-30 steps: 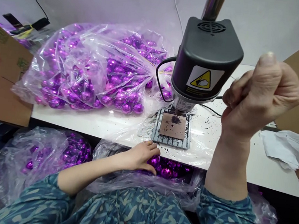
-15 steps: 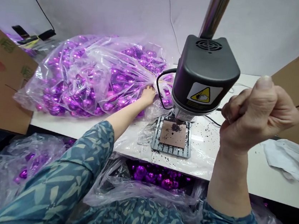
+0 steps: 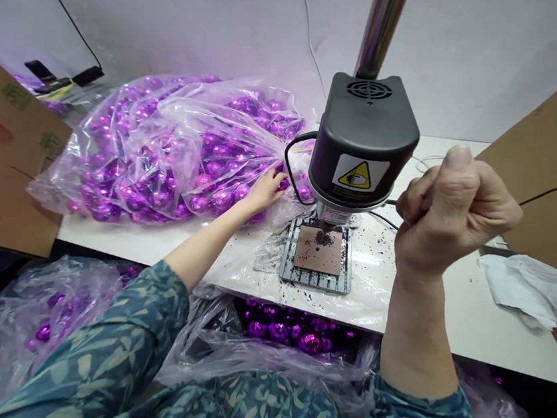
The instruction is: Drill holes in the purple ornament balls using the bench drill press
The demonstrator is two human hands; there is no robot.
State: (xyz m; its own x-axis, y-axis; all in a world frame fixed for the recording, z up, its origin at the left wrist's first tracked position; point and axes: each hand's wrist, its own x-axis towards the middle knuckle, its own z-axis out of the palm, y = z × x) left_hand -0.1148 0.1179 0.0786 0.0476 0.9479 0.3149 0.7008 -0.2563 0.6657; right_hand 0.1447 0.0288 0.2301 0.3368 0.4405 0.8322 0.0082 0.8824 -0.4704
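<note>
Purple mirrored baubles [image 3: 215, 185], probably light, slippery and fragile, are sitting inside a soft polythene bag [image 3: 169, 112] beneath the spread left hand [image 3: 263, 192], best lifted by its gathered neck [image 3: 285, 148]; the right hand [image 3: 452, 212] is clenching, any held item hidden

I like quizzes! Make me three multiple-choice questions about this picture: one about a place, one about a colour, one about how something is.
1. Where is the left hand?
A) on the plastic bag
B) on the white cloth
C) on the floor

2. What colour are the shiny balls in the bag?
A) green
B) gold
C) purple

3. How is the right hand?
A) flat and open
B) closed in a fist
C) inside the bag

1: A, its fingers rest on the plastic.
2: C, purple shines through the bag.
3: B, it is curled up beside the bench drill head.
</note>
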